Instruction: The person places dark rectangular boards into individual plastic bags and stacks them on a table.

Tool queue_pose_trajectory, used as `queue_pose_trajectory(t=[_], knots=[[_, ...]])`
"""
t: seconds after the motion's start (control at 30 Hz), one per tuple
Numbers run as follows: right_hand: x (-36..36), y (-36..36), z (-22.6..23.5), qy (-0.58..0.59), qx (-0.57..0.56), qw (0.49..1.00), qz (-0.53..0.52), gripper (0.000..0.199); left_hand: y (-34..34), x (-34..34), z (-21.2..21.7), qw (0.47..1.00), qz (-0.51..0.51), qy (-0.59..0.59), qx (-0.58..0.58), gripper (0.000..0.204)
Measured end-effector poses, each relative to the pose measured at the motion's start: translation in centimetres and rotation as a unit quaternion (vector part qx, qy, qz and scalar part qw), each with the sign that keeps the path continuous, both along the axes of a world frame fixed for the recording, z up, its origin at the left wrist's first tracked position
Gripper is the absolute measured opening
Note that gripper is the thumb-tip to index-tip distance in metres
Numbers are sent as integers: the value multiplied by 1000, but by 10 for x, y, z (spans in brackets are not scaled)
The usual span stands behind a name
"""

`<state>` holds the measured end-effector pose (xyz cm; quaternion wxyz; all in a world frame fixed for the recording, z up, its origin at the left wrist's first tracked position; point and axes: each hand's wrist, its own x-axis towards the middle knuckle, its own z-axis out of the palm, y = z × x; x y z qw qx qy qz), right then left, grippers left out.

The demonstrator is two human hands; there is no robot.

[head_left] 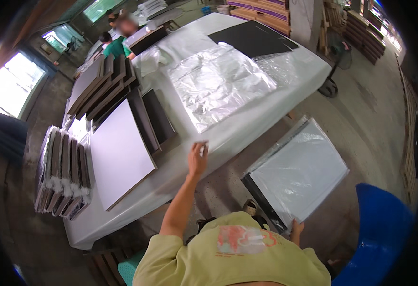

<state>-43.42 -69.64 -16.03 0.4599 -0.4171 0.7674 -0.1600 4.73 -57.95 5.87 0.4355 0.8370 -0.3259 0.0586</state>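
Note:
My left hand [198, 162] is raised over the near edge of the table, fingers bent together around something small and pale that I cannot make out. My right hand [296, 229] grips the near corner of a white panel wrapped in clear plastic [297, 171]. That wrapped panel is tilted beside the table, its dark edge toward me. On the table, a sheet of shiny clear plastic [221, 83] lies crumpled beyond my left hand. To the left of that hand a bare white panel [120, 155] leans against several dark-edged panels [144, 117].
Several plastic-wrapped panels [63, 167] stand at the left end of the covered table [180, 157]. Flat black sheets [252, 38] lie at its far end. A blue curved object [378, 233] is at my right. People [116, 45] work beyond the table; a fan [340, 57] stands at the right.

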Motion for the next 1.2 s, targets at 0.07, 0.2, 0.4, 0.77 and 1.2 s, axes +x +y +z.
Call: queue_pose_trajectory(t=[0.07,0.2,0.4,0.77,1.2], knots=[[-12,-7,-7,-25,5,997,69,55,-10,46,13,997,6,-60,54,22],[-32,-14,-35,-66,14,997,-45,51,-14,113,-6,986,-53,-47,153,24],[-87,-34,-31,-84,-45,993,-74,48,-27,139,-22,992,-73,21,104,11],[-21,-82,100,-149,-161,975,-37,36,-76,173,50,993,-6,-103,-52,9],[255,-58,366,-309,-489,749,323,56,-76,-12,297,889,-106,-440,-63,12]])
